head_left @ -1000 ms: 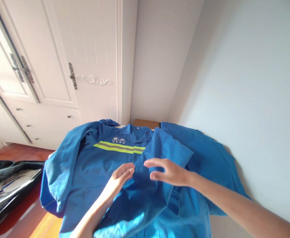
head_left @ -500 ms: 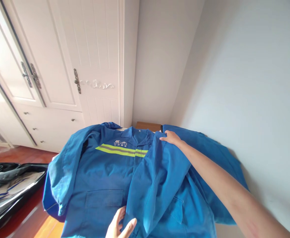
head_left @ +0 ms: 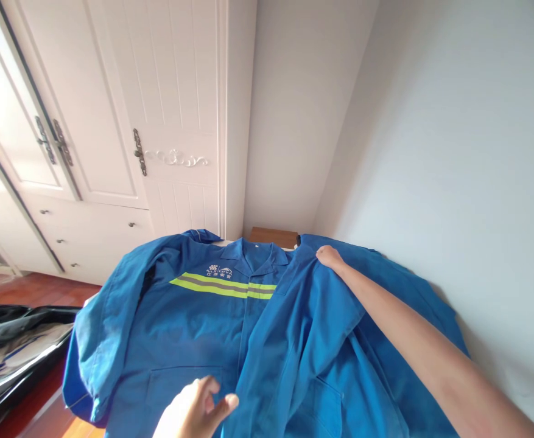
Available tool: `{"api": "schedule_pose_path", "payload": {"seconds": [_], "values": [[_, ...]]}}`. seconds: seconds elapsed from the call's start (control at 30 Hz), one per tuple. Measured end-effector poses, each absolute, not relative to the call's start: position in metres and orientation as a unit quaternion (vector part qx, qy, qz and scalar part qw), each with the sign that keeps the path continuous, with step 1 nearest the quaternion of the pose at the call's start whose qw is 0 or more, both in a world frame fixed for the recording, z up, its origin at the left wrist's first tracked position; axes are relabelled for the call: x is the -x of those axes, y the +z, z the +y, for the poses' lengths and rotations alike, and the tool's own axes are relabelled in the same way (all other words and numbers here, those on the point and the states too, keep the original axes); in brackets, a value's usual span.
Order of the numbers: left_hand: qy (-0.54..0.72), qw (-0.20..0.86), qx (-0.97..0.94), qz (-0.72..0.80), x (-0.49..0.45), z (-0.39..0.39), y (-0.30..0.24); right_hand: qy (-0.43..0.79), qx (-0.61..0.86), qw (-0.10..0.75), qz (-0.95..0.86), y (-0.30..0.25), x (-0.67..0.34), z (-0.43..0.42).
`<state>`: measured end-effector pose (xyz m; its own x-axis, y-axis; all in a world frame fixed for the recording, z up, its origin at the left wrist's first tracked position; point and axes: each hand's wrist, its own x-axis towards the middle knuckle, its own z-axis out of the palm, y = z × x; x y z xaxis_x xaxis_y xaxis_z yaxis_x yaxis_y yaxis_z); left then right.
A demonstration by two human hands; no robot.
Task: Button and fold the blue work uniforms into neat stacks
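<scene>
A blue work jacket point(head_left: 198, 331) lies spread front side up, with a yellow-green reflective stripe point(head_left: 212, 286) and white lettering across its chest. Its collar point(head_left: 254, 261) points away from me. My right hand point(head_left: 329, 257) is closed on blue cloth near the shoulder on the right, where part of the garment is folded over the front. Low over the jacket's front, my left hand point(head_left: 193, 406) has its fingers curled, thumb apart, and holds nothing. Whether it touches the cloth I cannot tell.
White wardrobe doors and drawers point(head_left: 102, 234) stand behind on the left. An open black suitcase point(head_left: 20, 359) with things in it lies on the red-brown wooden floor point(head_left: 33, 289). A pale wall point(head_left: 453, 182) rises at the right. A brown wooden piece point(head_left: 273, 236) shows behind the collar.
My right hand has shifted right along the shoulder, drawing the cloth with it and baring more of the striped chest. My left hand has moved slightly left, away from the folded cloth.
</scene>
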<state>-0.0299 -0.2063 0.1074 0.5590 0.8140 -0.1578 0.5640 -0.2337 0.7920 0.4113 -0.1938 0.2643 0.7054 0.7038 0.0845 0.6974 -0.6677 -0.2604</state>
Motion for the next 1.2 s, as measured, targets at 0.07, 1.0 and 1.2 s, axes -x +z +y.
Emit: {"api": "schedule_pose_path", "payload": {"seconds": [0.07, 1.0, 1.2], "values": [[0.189, 0.426, -0.794, 0.390, 0.015, -0.194, 0.145, 0.016, 0.910, 0.141, -0.391, 0.272, -0.405, -0.191], [0.265, 0.516, -0.792, 0.190, -0.381, -0.041, 0.198, 0.191, 0.807, 0.491, -0.266, 0.231, -0.359, -0.360], [0.303, 0.425, -0.839, 0.156, -0.395, -0.036, 0.197, 0.157, 0.803, 0.525, -0.235, 0.232, -0.350, -0.356]]}}
